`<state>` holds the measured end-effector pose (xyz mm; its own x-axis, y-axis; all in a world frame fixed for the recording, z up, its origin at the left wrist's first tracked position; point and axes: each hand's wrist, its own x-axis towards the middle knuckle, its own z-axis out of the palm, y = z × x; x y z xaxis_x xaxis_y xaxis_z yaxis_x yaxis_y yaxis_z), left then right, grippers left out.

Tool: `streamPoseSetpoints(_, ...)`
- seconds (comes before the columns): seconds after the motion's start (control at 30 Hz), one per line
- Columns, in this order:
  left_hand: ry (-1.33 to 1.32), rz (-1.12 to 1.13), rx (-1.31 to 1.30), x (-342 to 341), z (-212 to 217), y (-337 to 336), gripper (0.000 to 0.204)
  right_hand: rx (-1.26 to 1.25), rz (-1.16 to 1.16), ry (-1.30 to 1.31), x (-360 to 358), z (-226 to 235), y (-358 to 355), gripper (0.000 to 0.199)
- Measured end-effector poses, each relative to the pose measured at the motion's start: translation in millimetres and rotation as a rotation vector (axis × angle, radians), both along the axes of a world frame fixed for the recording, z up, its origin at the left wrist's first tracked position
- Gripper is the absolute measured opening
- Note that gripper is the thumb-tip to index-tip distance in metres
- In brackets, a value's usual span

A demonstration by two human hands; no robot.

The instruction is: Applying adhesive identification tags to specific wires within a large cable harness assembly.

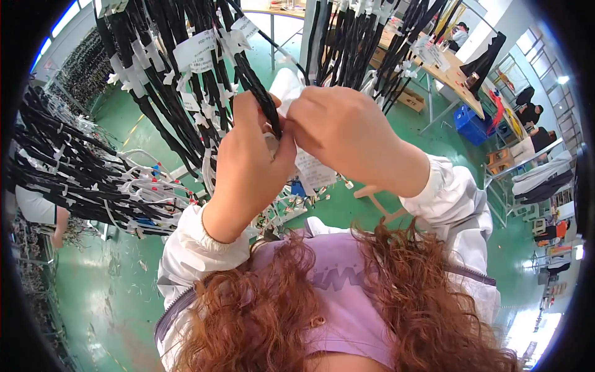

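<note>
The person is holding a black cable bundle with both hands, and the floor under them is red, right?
Not quite. The floor is green, not red, as the head view shows. The rest holds: the left hand and right hand are both closed on the black cable bundle, which hangs among other black bundles with white tags.

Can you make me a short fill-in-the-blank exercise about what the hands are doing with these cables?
1. The left hand grips a ____ cable bundle.
2. The right hand pinches a ____ paper tag on that bundle.
3. The floor is painted ____.

Missing words: black; white; green
</note>
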<state>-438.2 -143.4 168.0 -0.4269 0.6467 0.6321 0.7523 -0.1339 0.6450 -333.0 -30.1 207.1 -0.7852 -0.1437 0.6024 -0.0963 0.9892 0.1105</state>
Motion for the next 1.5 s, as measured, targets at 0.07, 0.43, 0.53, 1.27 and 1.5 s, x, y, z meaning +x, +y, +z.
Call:
streamPoseSetpoints(0.07, -0.218, -0.146, 0.011, -1.6, 1.8, -1.6, 0.032, -0.295, 0.021, 0.008, 0.8, -1.4, 10.5, 0.009)
streamPoseSetpoints(0.43, -0.56, -0.437, 0.008, -23.1, -15.7, 2.1, 0.017, -1.903, 0.818, 0.297, 44.5, -2.3, 64.4, 0.016)
streamPoseSetpoints(0.53, -0.564, -0.418, -0.027, -26.6, -15.1, 5.8, 0.013, -1.64, 0.321, 0.283, 37.7, 6.2, 34.0, 0.016)
streamPoseSetpoints(1.27, -0.722, -0.463, -0.092, -19.4, -5.0, 7.2, 0.015, -1.749, 0.445, -0.199, 9.6, -9.4, 39.1, 0.029)
streamPoseSetpoints(1.5, -0.751, -0.442, -0.095, -21.7, -10.0, 7.2, 0.015, -1.244, 0.236, 0.036, 5.5, -2.3, 40.6, 0.015)
